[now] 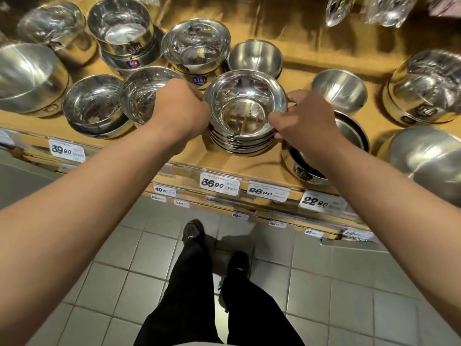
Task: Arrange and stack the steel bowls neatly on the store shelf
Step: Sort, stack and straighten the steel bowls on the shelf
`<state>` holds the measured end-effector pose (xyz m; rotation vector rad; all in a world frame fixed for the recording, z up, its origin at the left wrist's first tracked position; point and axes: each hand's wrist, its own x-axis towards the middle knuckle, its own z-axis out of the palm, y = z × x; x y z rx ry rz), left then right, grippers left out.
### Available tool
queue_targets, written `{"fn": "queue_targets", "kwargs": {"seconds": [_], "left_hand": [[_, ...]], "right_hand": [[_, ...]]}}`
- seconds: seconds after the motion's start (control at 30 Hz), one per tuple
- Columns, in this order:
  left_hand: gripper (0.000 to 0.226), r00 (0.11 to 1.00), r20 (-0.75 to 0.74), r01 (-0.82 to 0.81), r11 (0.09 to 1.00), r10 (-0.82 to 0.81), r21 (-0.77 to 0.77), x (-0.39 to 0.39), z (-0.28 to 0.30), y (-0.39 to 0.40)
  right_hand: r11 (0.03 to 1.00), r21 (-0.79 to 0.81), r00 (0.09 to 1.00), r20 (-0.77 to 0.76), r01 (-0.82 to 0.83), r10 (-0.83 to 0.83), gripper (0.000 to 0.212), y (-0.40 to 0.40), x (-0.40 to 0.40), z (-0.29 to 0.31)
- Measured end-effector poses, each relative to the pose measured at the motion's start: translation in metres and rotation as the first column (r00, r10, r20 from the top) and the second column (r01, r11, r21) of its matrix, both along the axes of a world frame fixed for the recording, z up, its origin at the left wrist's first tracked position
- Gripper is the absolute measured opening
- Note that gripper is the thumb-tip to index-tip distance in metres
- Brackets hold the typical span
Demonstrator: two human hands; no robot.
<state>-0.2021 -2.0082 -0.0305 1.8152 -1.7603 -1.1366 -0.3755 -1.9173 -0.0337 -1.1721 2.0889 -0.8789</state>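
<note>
Stack of nested steel bowls (245,113) sits near the front edge of the wooden shelf (197,156), just above the 36.90 price tag (219,183). Wide flared rims, mirror-polished, several rim edges visible layered down the stack's near side; stack axis roughly upright, leaning slightly toward the camera. Left hand (179,108) grips the stack at its left rim, fingers curled round the far side and hidden. Right hand (304,118) grips the right side, thumb at the top rim, fingertips low on the layered rims. Stack lies directly between the two hands, both equally near; any shift or squaring-up likely turns on both moving together. Immediate neighbours: a polished bowl (147,96) touching or just behind the left hand; a brushed matte bowl (254,57) just behind the stack; a straight-walled dark-lined bowl (349,146) partly under the right forearm. A taller stack with a 316 label (195,48) stands behind left. Other steel bowls, brushed and polished, are spread loosely across the shelf. Grey tiled floor (124,258) below.
</note>
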Motion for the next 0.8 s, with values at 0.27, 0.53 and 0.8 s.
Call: {"fn": "queue_targets", "kwargs": {"seconds": [0.27,0.53,0.8], "left_hand": [[0.019,0.998,0.056,0.024,0.999,-0.022,-0.029,0.000,0.001,0.006],[0.015,0.999,0.054,0.005,1.000,-0.005,0.007,-0.004,0.006,0.008],[0.013,0.997,0.067,-0.025,1.000,0.025,0.004,-0.009,0.009,0.005]], "right_hand": [[1.000,0.006,0.999,-0.039,-0.010,0.010,0.016,-0.004,-0.002,-0.001],[0.995,0.100,0.995,-0.096,-0.001,0.011,0.043,-0.017,-0.003,0.005],[0.990,0.136,0.995,-0.095,0.038,-0.025,0.044,-0.022,-0.001,0.008]]}}
